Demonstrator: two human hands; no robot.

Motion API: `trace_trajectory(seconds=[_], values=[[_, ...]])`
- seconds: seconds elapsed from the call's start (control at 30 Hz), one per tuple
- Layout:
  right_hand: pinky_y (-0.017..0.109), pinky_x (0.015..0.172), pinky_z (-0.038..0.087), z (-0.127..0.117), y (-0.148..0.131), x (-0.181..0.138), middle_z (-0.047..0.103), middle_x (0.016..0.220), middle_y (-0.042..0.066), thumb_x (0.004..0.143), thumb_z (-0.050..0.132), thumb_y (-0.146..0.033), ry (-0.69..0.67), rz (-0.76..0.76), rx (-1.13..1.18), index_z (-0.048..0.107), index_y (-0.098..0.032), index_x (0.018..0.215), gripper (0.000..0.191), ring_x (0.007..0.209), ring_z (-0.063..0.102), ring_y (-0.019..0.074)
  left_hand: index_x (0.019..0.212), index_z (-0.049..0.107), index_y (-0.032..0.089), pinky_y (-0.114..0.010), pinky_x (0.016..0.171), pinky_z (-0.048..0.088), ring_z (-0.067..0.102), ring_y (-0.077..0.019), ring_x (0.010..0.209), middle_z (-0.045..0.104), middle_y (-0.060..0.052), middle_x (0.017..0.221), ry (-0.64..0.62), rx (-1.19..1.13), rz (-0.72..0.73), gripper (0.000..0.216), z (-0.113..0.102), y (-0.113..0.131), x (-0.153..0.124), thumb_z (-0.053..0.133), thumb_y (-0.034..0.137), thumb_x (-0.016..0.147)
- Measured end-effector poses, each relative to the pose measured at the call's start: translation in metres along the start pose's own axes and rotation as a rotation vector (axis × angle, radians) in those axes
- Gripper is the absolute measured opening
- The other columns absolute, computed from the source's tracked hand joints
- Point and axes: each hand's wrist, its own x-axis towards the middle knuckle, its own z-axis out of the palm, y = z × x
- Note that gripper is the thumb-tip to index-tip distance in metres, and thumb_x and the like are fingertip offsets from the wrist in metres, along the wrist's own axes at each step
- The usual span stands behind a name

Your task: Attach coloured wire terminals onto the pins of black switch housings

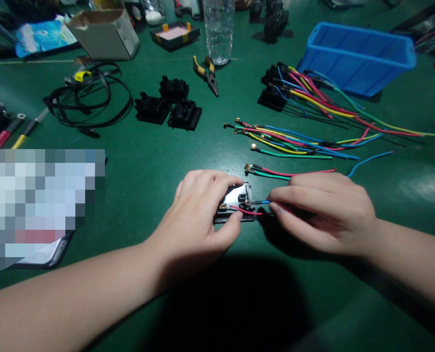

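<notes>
Under my left hand [206,208] lies a small black plastic housing [235,195], gripped between the thumb and fingers against the table. A red wire [252,212] with a brass terminal runs across the housing and out to the right. My right hand [323,212] pinches a blue wire [264,202] between thumb and forefinger; the terminal at its left end meets the housing's right side. Whether that terminal is seated I cannot tell. Just beyond my hands lie loose red and green wires [294,172] with terminals.
Farther back are more coloured wires [298,139], wired black housings [274,98], bare black housings [184,117], pliers [207,76], a clear bottle [219,34] and a blue bin [356,58]. To the left are a coiled black cable [88,100] and a phone [52,254].
</notes>
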Motion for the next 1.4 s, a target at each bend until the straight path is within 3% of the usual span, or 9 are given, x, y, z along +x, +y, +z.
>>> trace_trajectory(seconds=[0.97, 1.27, 1.4], values=[[0.028, 0.054, 0.033, 0.0016, 0.0026, 0.0001, 0.052, 0.061, -0.001, 0.087, 0.054, -0.013, -0.053, -0.016, 0.008, 0.059, -0.018, 0.082, 0.009, 0.054, 0.045, 0.0112, 0.121, 0.053, 0.022, -0.042, 0.099, 0.036, 0.047, -0.0235, 0.114, 0.058, -0.004, 0.117, -0.001, -0.011, 0.010, 0.038, 0.0004, -0.0007, -0.0006, 0.057, 0.025, 0.083], [0.027, 0.056, 0.037, 0.0025, 0.0002, 0.0014, 0.061, 0.067, 0.000, 0.086, 0.054, -0.015, -0.065, 0.036, -0.023, 0.059, -0.017, 0.087, 0.006, 0.057, 0.051, 0.0118, 0.121, 0.053, 0.022, -0.043, 0.099, 0.037, 0.047, -0.0235, 0.114, 0.058, -0.005, 0.118, -0.008, -0.009, 0.017, 0.038, -0.0010, -0.0017, -0.0004, 0.057, 0.024, 0.083], [0.027, 0.058, 0.039, 0.0015, 0.0011, 0.0018, 0.063, 0.074, 0.002, 0.086, 0.054, -0.015, -0.081, 0.025, -0.005, 0.059, -0.017, 0.098, 0.013, 0.063, 0.054, 0.0131, 0.121, 0.053, 0.023, -0.043, 0.098, 0.037, 0.048, -0.0239, 0.113, 0.058, -0.005, 0.117, -0.003, -0.002, 0.013, 0.038, 0.0002, -0.0013, -0.0001, 0.057, 0.025, 0.083]])
